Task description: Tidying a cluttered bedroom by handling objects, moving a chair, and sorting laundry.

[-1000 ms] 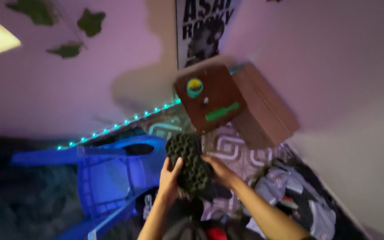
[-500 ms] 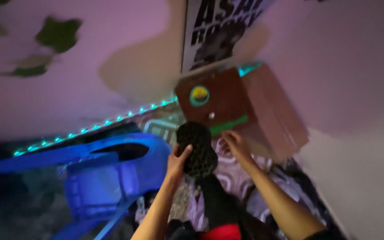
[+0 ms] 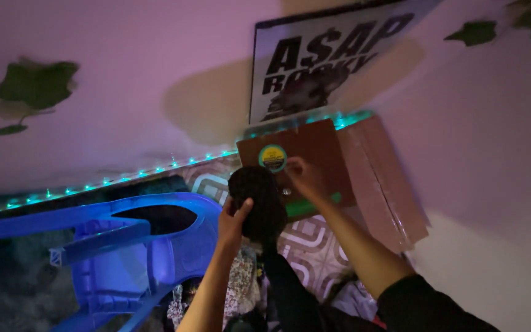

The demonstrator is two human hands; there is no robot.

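My left hand (image 3: 233,216) was closed around the dark knit garment (image 3: 256,203) — soft, light, floppy, best gripped by a bunched fold — held up before the brown cardboard box (image 3: 314,163). My right hand (image 3: 299,175) rested half-open on that box, holding nothing.

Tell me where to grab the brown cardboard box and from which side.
Take the brown cardboard box by its top edge, coming from the front: it stands on end against the wall, the right hand already rests on its front face, and its base is crowded by clothes.
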